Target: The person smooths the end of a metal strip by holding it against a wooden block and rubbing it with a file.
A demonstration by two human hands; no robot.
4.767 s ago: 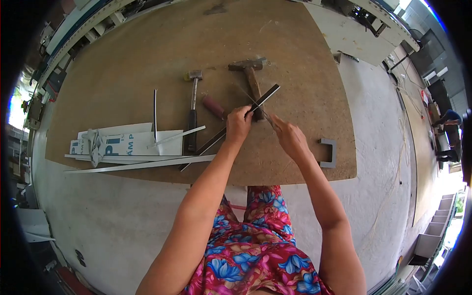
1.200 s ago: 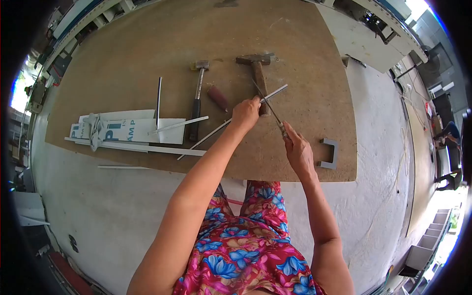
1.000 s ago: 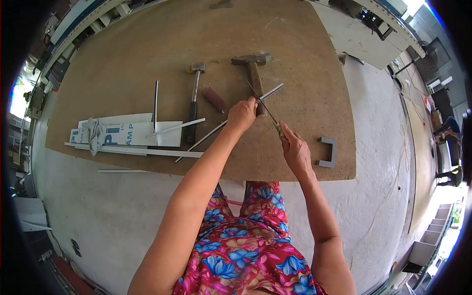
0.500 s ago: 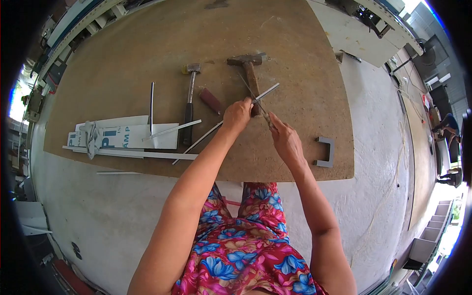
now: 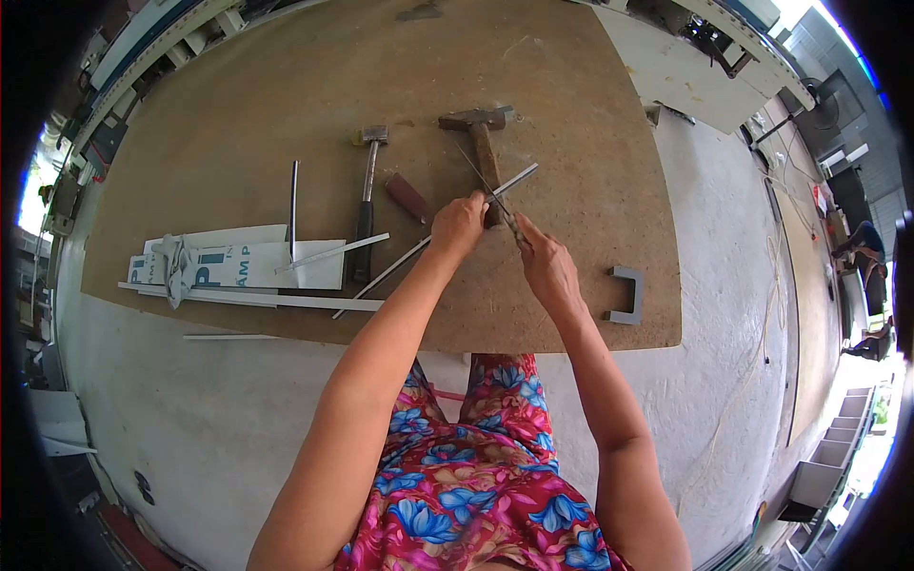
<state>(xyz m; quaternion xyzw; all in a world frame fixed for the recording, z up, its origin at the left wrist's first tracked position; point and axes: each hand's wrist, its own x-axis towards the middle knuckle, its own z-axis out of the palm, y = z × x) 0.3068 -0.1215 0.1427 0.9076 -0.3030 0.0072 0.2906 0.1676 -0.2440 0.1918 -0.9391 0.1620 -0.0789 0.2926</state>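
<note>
Our left hand (image 5: pixel 459 226) clamps the long thin grey metal strip (image 5: pixel 395 268) to the brown board tabletop (image 5: pixel 571 114), near the wooden-handled hammer (image 5: pixel 474 119). Our right hand (image 5: pixel 545 269) grasps a slim metal file (image 5: pixel 468 160) across the strip's right end. We judge the work midway, with the strip unsevered.

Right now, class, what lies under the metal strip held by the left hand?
The brown board and the handle end of the wooden-handled hammer lie beneath the metal strip. The left hand covers where they cross, so contact is hidden.

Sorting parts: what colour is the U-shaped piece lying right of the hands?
Grey. The U-shaped piece shows best in the head view, the only one, near the board's right edge.
</note>
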